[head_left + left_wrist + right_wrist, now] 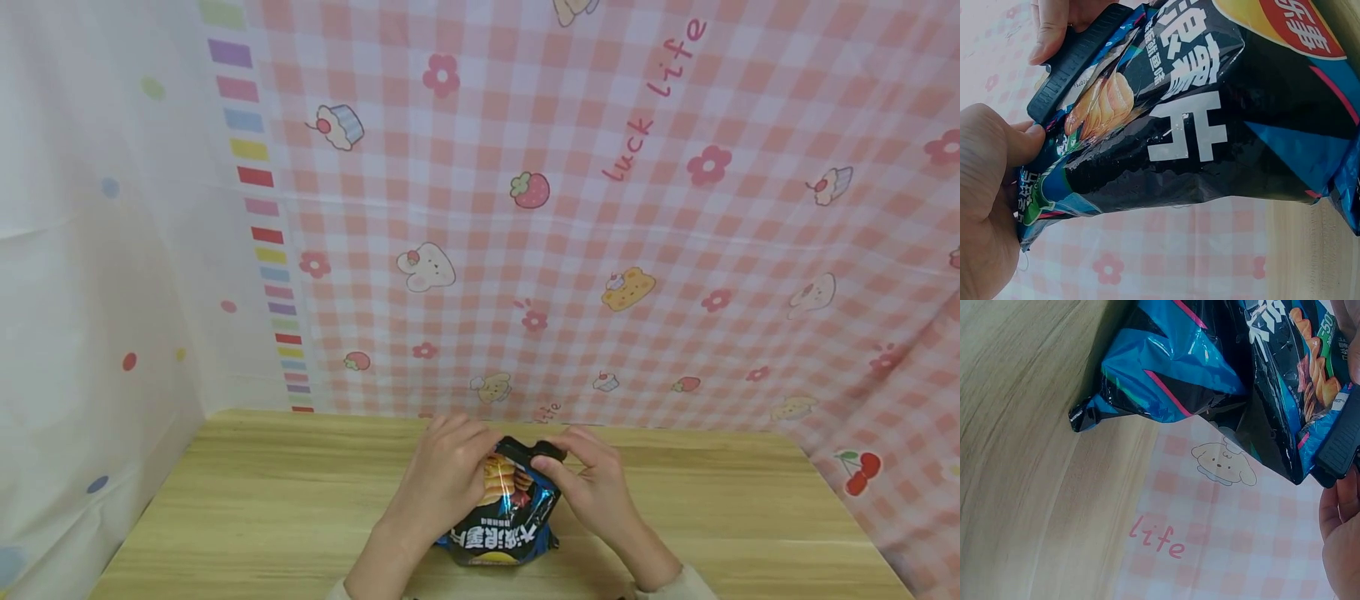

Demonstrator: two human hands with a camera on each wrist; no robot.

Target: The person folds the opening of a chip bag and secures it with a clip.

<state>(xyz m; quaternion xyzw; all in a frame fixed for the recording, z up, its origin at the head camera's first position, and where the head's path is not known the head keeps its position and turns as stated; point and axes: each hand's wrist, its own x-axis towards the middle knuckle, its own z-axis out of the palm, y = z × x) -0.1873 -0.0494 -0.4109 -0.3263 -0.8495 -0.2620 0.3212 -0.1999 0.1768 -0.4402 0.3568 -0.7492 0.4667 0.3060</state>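
A bag of crisps [508, 515] is standing upright near the front middle of the wooden desk [225, 500], its base resting on the wood; what is inside it is hidden, though crisps are pictured on the front. Its folded top is sitting inside a black clip [534, 451] that is running across the opening. The left hand [444, 482] is curling round the top left of the bag, thumb pressing against the folded edge just beside the clip's end. The right hand [592, 483] is pinching the clip from the other side, fingers bent over it. The bag is glossy black and blue with large white lettering, a red and yellow logo and crinkled foil. Behind the desk a pink checked cloth [637, 250] is hanging.
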